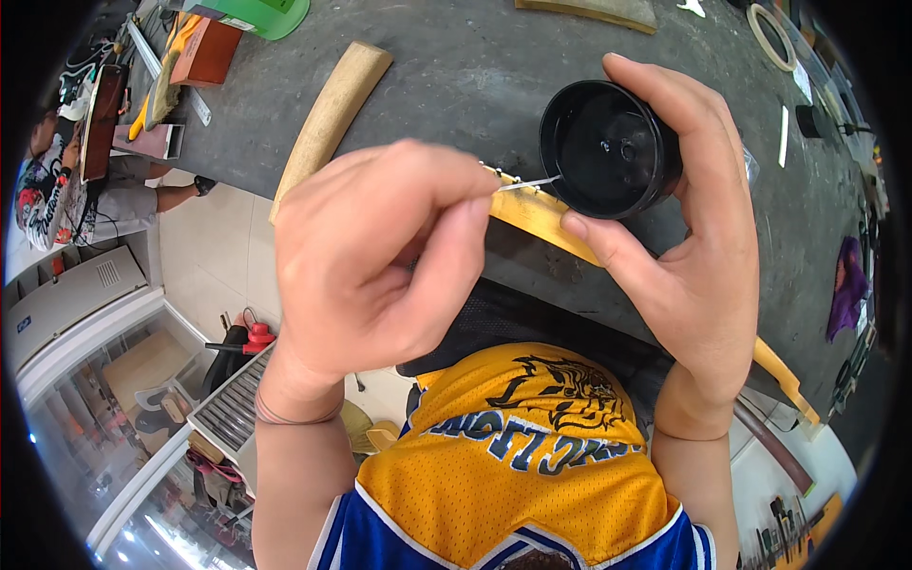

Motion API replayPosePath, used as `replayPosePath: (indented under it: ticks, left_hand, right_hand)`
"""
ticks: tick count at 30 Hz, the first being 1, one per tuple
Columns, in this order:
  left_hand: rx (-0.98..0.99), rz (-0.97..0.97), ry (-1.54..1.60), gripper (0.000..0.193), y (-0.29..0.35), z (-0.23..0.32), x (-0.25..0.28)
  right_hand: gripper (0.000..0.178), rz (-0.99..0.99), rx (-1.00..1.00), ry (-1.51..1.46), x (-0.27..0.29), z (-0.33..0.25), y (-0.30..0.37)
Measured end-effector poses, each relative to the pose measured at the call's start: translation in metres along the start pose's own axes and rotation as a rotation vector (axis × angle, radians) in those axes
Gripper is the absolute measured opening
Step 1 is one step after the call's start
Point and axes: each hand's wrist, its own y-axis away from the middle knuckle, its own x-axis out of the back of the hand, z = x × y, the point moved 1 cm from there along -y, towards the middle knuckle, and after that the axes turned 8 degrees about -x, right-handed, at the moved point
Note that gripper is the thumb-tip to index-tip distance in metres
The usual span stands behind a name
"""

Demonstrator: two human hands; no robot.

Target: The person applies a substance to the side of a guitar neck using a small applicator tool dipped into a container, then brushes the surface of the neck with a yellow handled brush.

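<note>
My left hand (385,256) pinches a thin pale stick (528,183) between thumb and fingers. The stick's far tip reaches the near-left rim of a small round black cup (608,142). Thumb and fingers of my right hand (698,247) grip that cup from its right side, its open mouth tilted toward me. A few tiny shiny spots show inside it. Below the cup and behind both hands runs a long yellow wooden strip (541,226), with small dark points along its upper edge near the stick. My hands hide parts of the strip.
On the dark worktop (456,85) lie a curved wooden piece (332,119), another wooden piece (594,9), a green container (261,14), a brown block (206,52), a brush (163,90) and a tape ring (769,36). Another person (104,190) sits at far left.
</note>
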Motion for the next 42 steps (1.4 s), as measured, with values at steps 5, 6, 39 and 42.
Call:
replayPosePath:
  ticks: [5, 6, 39, 42]
  left_hand:
    - [-0.046, -0.096, -0.086, 0.009, -0.024, 0.0, -0.011]
    - [-0.049, -0.135, -0.127, 0.007, -0.028, -0.001, -0.014]
    - [0.501, -0.036, 0.452, 0.007, 0.003, -0.003, 0.0]
    - [0.485, -0.024, 0.474, 0.006, 0.004, -0.002, -0.004]
  right_hand:
    - [0.087, 0.004, 0.004, -0.044, 0.0, 0.0, 0.001]
    - [0.087, 0.003, 0.022, -0.037, 0.0, 0.001, 0.001]
    - [0.085, 0.096, 0.107, -0.144, -0.019, -0.003, 0.005]
    - [0.085, 0.09, 0.086, -0.141, -0.011, -0.001, 0.004]
